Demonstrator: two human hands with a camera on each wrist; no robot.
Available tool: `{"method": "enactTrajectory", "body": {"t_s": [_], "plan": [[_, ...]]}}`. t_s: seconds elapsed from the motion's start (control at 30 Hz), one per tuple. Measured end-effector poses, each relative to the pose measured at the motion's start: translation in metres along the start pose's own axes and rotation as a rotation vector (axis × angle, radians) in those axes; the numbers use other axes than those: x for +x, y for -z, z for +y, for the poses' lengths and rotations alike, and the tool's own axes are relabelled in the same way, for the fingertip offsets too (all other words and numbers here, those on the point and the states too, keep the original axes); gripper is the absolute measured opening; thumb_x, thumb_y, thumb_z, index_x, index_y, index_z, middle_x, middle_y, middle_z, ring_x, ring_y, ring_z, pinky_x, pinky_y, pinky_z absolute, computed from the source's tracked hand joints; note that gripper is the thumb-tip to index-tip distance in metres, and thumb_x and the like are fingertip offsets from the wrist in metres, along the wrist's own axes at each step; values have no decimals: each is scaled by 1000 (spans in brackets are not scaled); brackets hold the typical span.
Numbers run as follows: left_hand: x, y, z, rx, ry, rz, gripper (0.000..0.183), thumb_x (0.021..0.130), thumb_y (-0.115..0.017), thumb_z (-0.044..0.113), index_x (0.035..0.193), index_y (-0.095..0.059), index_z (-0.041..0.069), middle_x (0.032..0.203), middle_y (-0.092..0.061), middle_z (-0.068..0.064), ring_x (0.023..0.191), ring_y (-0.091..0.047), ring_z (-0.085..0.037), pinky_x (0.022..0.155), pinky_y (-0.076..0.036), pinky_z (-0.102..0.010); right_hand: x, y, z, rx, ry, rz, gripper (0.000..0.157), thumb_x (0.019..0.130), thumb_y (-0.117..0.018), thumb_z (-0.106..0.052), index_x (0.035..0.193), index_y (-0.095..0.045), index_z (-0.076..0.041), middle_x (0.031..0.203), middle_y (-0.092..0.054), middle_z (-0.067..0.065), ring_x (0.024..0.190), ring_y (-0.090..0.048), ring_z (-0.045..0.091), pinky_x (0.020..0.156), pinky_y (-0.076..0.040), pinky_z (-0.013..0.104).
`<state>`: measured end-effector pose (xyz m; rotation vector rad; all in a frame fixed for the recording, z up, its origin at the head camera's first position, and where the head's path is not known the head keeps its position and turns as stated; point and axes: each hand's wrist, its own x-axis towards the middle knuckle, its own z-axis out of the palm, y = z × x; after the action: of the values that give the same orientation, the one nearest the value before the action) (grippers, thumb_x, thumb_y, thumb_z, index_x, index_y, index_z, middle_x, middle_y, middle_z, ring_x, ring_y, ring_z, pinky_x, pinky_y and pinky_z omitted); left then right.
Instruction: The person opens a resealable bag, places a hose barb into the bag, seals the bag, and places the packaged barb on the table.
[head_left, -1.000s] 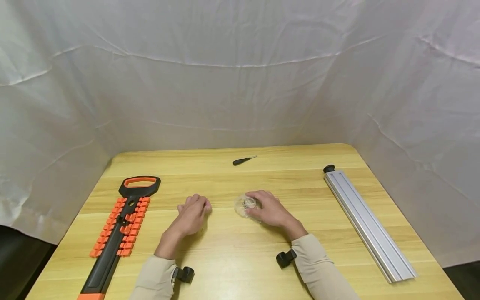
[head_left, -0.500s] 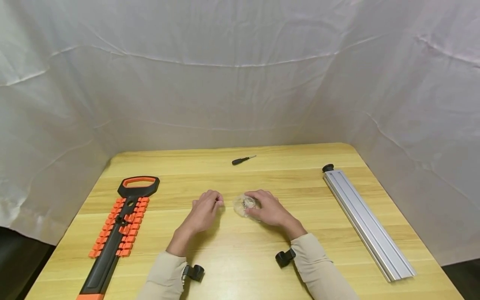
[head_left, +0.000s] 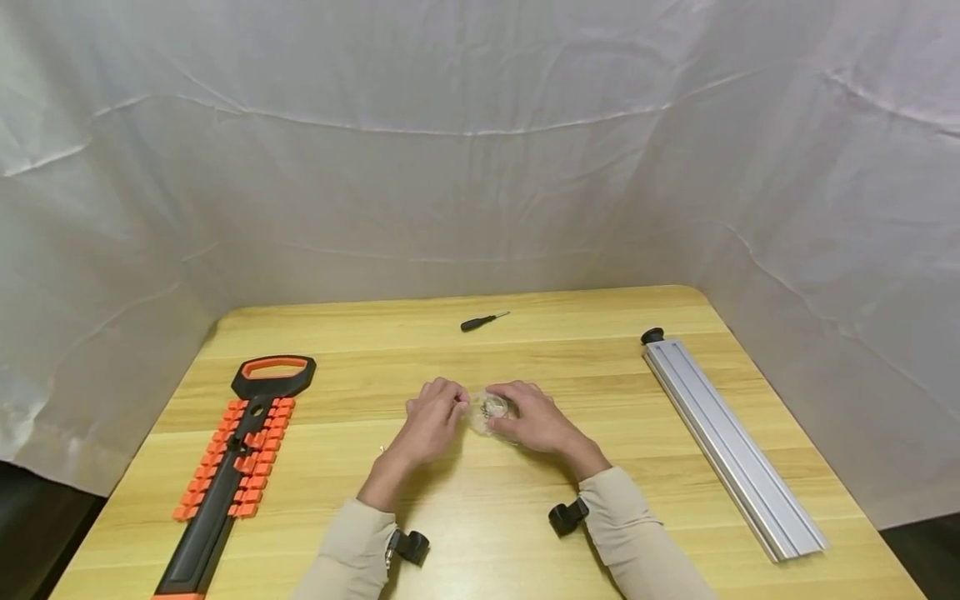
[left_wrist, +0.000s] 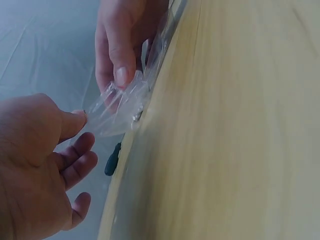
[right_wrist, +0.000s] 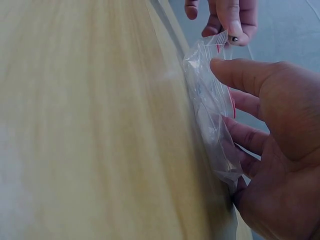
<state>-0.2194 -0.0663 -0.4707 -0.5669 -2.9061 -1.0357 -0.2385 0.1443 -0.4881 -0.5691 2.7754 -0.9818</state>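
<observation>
My right hand point(head_left: 534, 418) holds a clear zip bag point(right_wrist: 207, 100) on the table, thumb on one side and fingers behind it. A red line runs along the bag's mouth. Small silver metal pieces point(left_wrist: 137, 115) show through the plastic. At the mouth of the bag, my left hand point(head_left: 435, 421) pinches a tiny screw point(right_wrist: 234, 38) between thumb and forefinger; only its dark end shows in the right wrist view. The left hand's other fingers are curled loosely.
A black screwdriver point(head_left: 480, 322) lies near the table's back edge. On the left is a black and orange rack point(head_left: 251, 433), on the right a long aluminium profile point(head_left: 731, 446) with a black knob. A tiny pale piece point(head_left: 382, 448) lies by the left wrist.
The left hand has moved right, from apart on the table to the bag's mouth. The right hand and the bag have stayed in place. The tiny pale piece has come into sight.
</observation>
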Motion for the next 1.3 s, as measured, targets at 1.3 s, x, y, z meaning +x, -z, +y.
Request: {"method": "enactTrajectory", "body": {"t_s": [1.3], "plan": [[-26, 28, -30, -36, 140, 48, 11, 98, -55, 20, 104, -63, 14, 101, -60, 3, 94, -52, -16, 84, -42, -39, -1, 2, -1, 25, 1, -12, 53, 88, -68, -40, 138, -52, -27, 134, -56, -3, 126, -47, 21, 105, -31, 49]]}}
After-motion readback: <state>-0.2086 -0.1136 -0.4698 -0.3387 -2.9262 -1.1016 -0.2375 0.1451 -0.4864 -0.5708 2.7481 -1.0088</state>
